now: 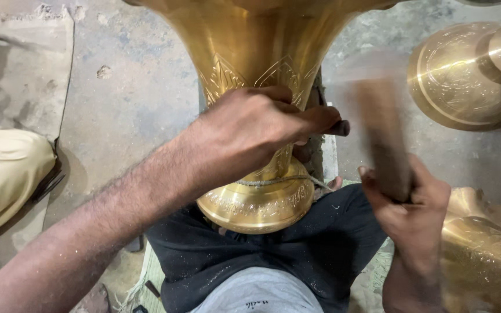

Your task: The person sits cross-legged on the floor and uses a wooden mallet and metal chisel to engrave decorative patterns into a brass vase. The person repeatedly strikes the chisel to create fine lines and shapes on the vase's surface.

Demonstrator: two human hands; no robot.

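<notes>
Fingers [297,119] of the left hand [250,130] were curled tight around a dark chisel [338,127], pressed against the engraved brass vase [256,64] lying across the lap. Right hand [410,206] gripped a blurred wooden mallet [381,139] just beside it, above the concrete floor [140,87].

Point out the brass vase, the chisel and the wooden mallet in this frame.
Brass vase [250,52]: head view, on its engraved neck above the left hand.
Chisel [340,127]: head view, on the dark end sticking out of the left hand.
Wooden mallet [381,133]: head view, on its blurred shaft above the right hand.
</notes>
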